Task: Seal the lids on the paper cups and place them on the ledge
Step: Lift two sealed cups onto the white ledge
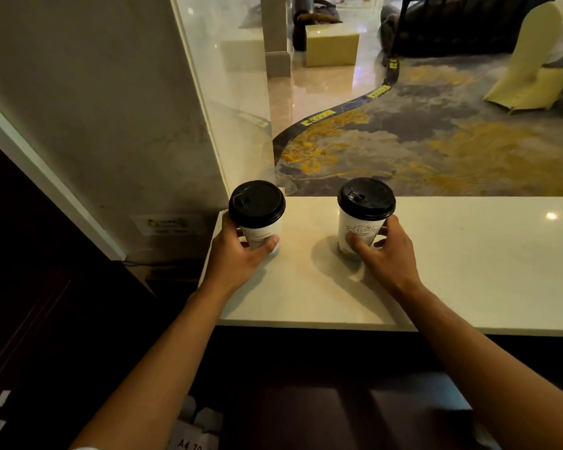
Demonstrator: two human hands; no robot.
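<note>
Two white paper cups stand upright on the pale ledge (468,271), each capped with a black lid. The left cup (260,233) sits at the ledge's left end, close to the wall (111,125); its lid (256,202) looks seated all round. The left hand (241,251) wraps its lower body, thumb in front. The right cup (359,232), lid (366,199) on, stands well apart toward the ledge's middle, the right hand (384,251) holding its lower half from the right.
</note>
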